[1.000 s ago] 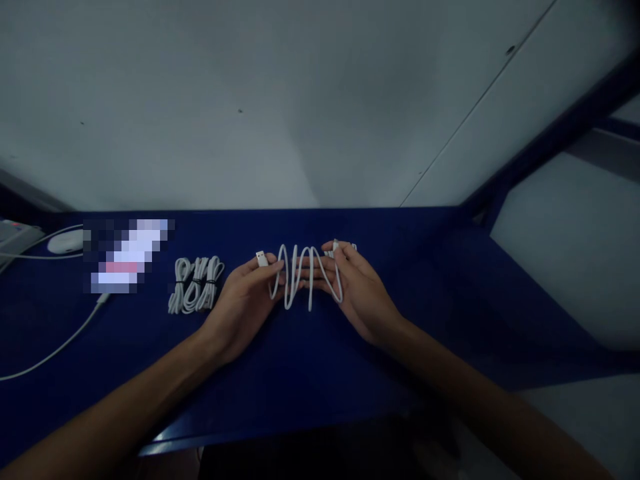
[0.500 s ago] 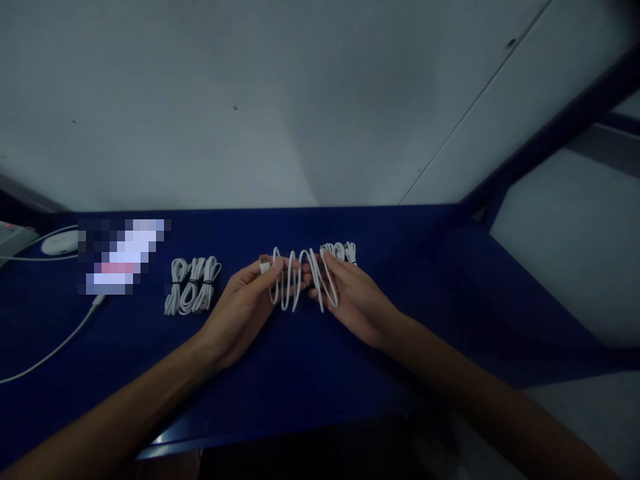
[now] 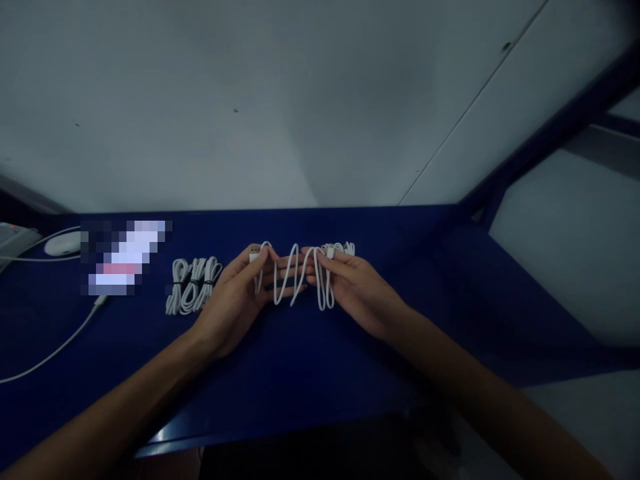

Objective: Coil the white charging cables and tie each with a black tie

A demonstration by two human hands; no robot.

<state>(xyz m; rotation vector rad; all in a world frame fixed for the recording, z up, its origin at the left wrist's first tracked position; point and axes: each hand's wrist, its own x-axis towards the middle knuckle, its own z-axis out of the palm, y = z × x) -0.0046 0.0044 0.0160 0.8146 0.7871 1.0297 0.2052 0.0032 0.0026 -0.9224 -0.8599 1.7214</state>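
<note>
Cable, white, loosely coiled: fingers of left hand and right hand grip it; 3 black-tied white cable bundles lie left on blue surface.

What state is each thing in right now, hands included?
Left hand: gripping the held cable's USB-plug end
Right hand: gripping its other end
Held cable: loosely looped, loops spread between the hands, no tie visible
USB plug: exposed, unplugged
Left cable bundles: folded, tied with dark bands
Cables behind right hand: bundled, partly hidden
Pixelated device: bright, details unreadable
</note>
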